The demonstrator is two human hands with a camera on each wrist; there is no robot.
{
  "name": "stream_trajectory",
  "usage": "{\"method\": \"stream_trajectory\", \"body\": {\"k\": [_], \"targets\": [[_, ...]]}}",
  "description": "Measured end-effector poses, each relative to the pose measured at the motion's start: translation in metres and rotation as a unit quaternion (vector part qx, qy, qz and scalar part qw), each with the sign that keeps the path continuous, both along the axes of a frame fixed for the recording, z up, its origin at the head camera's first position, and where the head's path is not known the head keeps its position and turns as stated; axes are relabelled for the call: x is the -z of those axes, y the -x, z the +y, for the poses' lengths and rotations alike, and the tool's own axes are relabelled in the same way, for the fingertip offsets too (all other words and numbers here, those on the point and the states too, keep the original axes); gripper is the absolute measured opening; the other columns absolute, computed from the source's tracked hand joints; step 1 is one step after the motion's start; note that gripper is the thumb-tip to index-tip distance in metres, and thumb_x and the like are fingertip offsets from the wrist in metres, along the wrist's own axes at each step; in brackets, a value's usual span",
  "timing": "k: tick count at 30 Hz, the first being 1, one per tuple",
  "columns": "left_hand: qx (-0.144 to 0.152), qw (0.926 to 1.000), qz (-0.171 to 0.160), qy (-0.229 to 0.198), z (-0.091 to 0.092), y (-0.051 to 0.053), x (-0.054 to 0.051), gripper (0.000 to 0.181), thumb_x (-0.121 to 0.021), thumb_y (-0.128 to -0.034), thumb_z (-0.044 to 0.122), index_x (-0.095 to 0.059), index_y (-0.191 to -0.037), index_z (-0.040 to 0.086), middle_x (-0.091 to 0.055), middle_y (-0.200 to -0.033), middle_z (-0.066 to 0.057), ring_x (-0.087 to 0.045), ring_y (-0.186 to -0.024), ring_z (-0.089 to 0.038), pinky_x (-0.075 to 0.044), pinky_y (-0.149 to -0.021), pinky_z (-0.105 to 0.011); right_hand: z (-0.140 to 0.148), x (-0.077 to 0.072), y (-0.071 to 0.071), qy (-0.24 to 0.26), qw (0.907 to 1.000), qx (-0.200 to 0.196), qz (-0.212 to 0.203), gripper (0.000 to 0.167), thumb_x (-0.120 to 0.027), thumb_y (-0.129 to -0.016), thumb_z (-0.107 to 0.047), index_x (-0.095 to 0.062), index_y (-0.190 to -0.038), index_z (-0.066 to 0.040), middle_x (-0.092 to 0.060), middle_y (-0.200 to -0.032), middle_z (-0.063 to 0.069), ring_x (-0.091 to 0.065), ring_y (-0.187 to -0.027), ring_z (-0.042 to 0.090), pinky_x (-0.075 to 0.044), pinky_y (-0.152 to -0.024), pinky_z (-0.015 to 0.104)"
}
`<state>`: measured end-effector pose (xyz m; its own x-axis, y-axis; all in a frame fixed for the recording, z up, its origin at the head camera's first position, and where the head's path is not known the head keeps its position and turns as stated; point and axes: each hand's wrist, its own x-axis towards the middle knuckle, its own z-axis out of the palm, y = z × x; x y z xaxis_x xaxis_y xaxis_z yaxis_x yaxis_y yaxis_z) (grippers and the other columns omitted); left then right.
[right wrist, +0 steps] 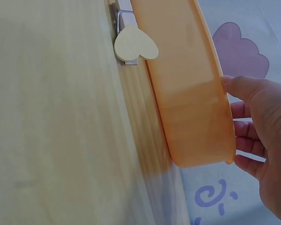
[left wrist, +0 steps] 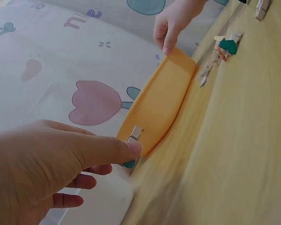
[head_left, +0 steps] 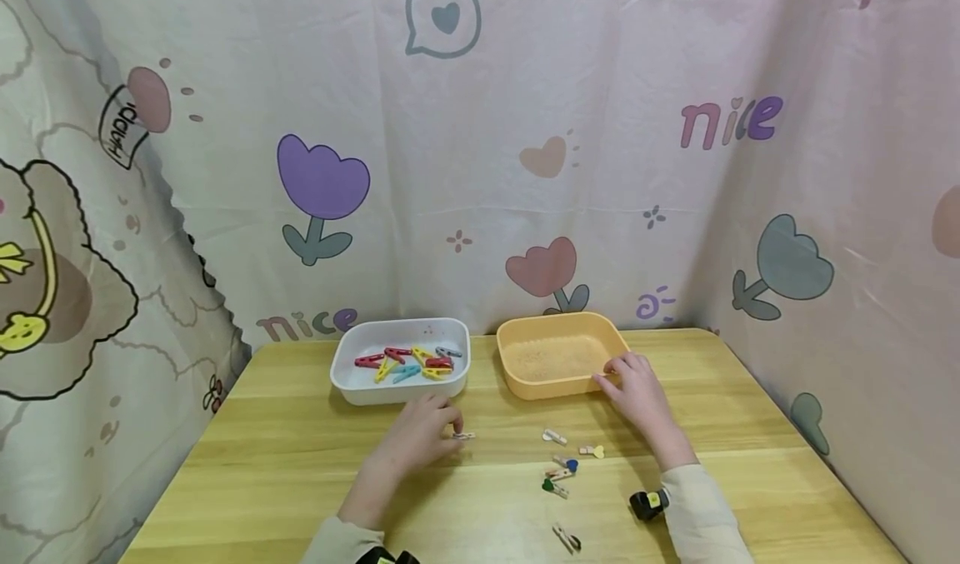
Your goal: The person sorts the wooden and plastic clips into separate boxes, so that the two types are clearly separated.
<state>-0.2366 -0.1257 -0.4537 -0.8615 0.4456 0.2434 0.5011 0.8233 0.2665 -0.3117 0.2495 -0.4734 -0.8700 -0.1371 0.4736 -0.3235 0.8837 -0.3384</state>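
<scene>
My left hand pinches a small wooden clothespin between thumb and forefinger, above the table just in front of the white basket. A bit of teal shows at the clothespin's lower end in the left wrist view. My right hand grips the rim of the orange basket at its near right corner, thumb on the near side. In the head view, no clothespins show inside the orange basket. Colored plastic clothespins in red, yellow, blue and grey lie in the white basket.
Several small wooden clothespins with decorations lie in front of the orange basket, among them one with a yellow heart, one with blue and one with green. Another clothespin lies nearer. A patterned curtain hangs behind the table.
</scene>
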Motion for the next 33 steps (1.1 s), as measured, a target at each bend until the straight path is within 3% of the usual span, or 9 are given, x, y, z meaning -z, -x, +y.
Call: {"method": "stream_trajectory", "body": {"k": [7,16,21,26,33], "targets": [[-0.005,1.0,0.008,0.0,0.008,0.004,-0.007,0.018,-0.078,-0.0811,0.036,-0.064,-0.083,0.025,-0.053,-0.088,0.007,-0.046,-0.087,-0.015,-0.039,-0.078,-0.033,0.0,-0.001,0.0,0.003,0.9999,0.005,-0.013,0.026,-0.073,-0.086,-0.031,-0.066,-0.092,-0.006,-0.061,-0.101,0.011,-0.052,-0.101,0.031,-0.046,-0.089,0.049],[0.009,0.9996,0.026,-0.008,0.015,0.011,-0.02,0.018,-0.077,-0.0823,0.034,-0.064,-0.084,0.023,-0.058,-0.092,0.004,-0.049,-0.092,-0.016,-0.042,-0.085,-0.038,0.0,0.0,0.001,-0.002,1.0,0.0,-0.005,0.026,-0.073,-0.086,-0.031,-0.065,-0.092,-0.007,-0.062,-0.1,0.011,-0.053,-0.1,0.032,-0.045,-0.088,0.048],[0.008,0.999,0.045,0.004,0.019,0.017,-0.026,0.018,-0.076,-0.0826,0.037,-0.064,-0.085,0.024,-0.057,-0.092,0.006,-0.048,-0.091,-0.014,-0.041,-0.08,-0.034,0.0,0.0,0.001,-0.004,1.0,0.002,-0.004,0.026,-0.073,-0.086,-0.031,-0.065,-0.091,-0.007,-0.061,-0.099,0.011,-0.052,-0.099,0.031,-0.045,-0.086,0.047],[0.011,0.9982,0.058,0.011,0.023,0.026,-0.026,0.019,-0.076,-0.083,0.038,-0.063,-0.085,0.024,-0.058,-0.091,0.007,-0.049,-0.089,-0.014,-0.041,-0.078,-0.033,0.0,0.001,0.0,-0.003,1.0,0.002,-0.002,0.026,-0.072,-0.086,-0.032,-0.065,-0.09,-0.007,-0.061,-0.098,0.011,-0.053,-0.098,0.031,-0.045,-0.085,0.047],[0.014,0.9957,0.091,-0.011,0.029,0.037,-0.028,0.018,-0.077,-0.0826,0.032,-0.063,-0.084,0.02,-0.06,-0.089,0.003,-0.054,-0.093,-0.02,-0.044,-0.081,-0.04,0.0,0.0,0.001,-0.001,1.0,0.002,0.002,0.025,-0.074,-0.086,-0.03,-0.066,-0.09,-0.007,-0.061,-0.096,0.01,-0.052,-0.097,0.031,-0.045,-0.085,0.046]]}}
